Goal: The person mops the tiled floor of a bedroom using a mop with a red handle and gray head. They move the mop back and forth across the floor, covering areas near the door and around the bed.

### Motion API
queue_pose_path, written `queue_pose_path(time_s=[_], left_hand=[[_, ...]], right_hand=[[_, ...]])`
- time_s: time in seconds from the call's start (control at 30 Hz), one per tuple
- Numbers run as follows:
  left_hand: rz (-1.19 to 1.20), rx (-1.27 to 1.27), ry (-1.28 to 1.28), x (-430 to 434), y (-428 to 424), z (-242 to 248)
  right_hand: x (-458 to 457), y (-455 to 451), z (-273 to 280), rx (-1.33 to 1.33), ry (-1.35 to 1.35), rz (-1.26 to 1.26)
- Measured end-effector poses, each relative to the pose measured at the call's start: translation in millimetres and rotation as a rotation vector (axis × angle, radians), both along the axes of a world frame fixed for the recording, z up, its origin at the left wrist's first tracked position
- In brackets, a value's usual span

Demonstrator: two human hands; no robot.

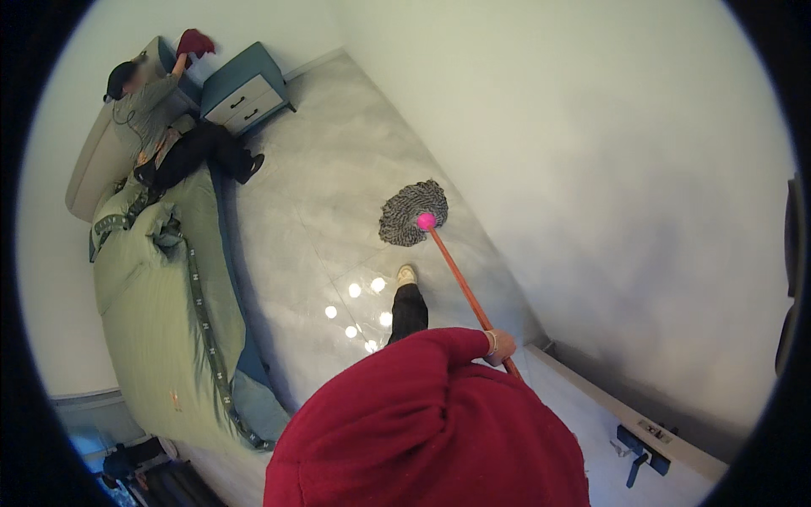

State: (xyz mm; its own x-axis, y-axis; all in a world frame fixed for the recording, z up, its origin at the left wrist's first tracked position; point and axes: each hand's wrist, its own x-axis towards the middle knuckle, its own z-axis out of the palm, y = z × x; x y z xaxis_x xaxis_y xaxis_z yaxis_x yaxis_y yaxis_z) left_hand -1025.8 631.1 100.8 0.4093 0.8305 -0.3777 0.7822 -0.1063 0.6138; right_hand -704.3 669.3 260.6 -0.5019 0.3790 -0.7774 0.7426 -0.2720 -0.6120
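My left hand (pixel 502 347), with a bracelet at the wrist, is closed around the orange handle (pixel 460 275) of a string mop. My red-sleeved arm reaches across my body to it. The grey mop head (pixel 407 214), with a pink hub (pixel 426 221), lies spread on the floor ahead of my light-coloured shoe (pixel 407 275). Past my left hand, the upper end of the handle disappears behind my red top (pixel 431 437). My right hand is out of view.
A bed with green bedding (pixel 158 304) stands left. On it, another person (pixel 149 114) holds a dark red cloth (pixel 195 43) near the headboard. A nightstand (pixel 244 89) stands beyond. The wall (pixel 570 158) borders the glossy floor (pixel 304 190); a door (pixel 608 412) is lower right.
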Motion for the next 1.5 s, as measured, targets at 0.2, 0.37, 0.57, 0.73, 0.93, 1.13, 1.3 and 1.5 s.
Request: queue_pose_path(time_s=[0.2,0.37,0.57,0.73,0.93,1.13,1.3,1.5], left_hand=[[0.088,0.026,0.136,-103.8,7.6,-23.7],[0.387,0.048,0.477,-241.6,22.8,-16.9],[0.723,0.119,0.579,-362.0,3.8,28.8],[0.982,0.154,0.503,-419.4,-16.2,49.6],[1.082,0.182,0.377,-500.3,-20.1,48.7],[1.026,0.223,0.281,-564.5,-10.3,61.5],[1.031,0.182,0.265,-592.1,-0.9,69.3],[1.016,0.174,0.268,-627.5,1.0,74.4]], right_hand=[[-128.6,1.6,-7.2,0.248,-0.098,0.182],[-317.0,22.6,11.9,0.384,0.054,0.323],[-504.1,28.6,11.1,0.034,0.033,0.151],[-606.7,18.6,4.5,-0.090,0.022,0.129],[-696.0,31.7,10.3,-0.384,0.015,0.066],[-750.9,49.5,37.6,-0.400,0.078,0.233],[-776.7,57.5,48.6,-0.416,0.064,0.137],[-807.6,60.8,49.5,-0.422,0.074,0.111]])
